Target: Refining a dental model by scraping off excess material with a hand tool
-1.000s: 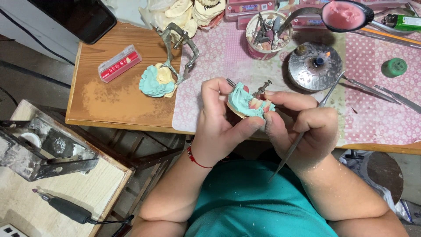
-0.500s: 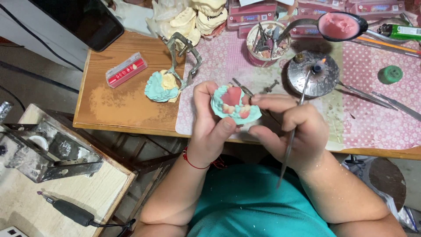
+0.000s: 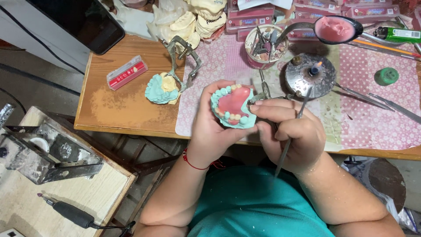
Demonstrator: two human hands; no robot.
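Right, wax-up stage on a denture. Left hand [image 3: 215,131] cups a teal dental cast [image 3: 232,107] carrying a pink wax base and a row of set teeth, held tilted up over the near edge of the counter [image 3: 127,109], above the pink patterned mat [image 3: 364,118]. Fingers curl round the cast's left side, thumb under it. Right hand [image 3: 287,134] is closed in a pen-like pinch on a thin metal wax instrument [image 3: 291,131]; its upper end points toward the lit alcohol burner [image 3: 310,79], lower end sticks out past the wrist. Right fingertips touch the cast's right rim.

Step in hand, as I judge it: checking or steadying the tooth set-up between wax touches. Next move likely needs the tip warmed at the flame, then a light touch on wax beside the teeth without shifting them.

Nearby: second teal cast in a metal articulator [image 3: 173,77], red tooth card box [image 3: 127,72], cup of burs [image 3: 265,44], spoon of pink wax [image 3: 337,28].
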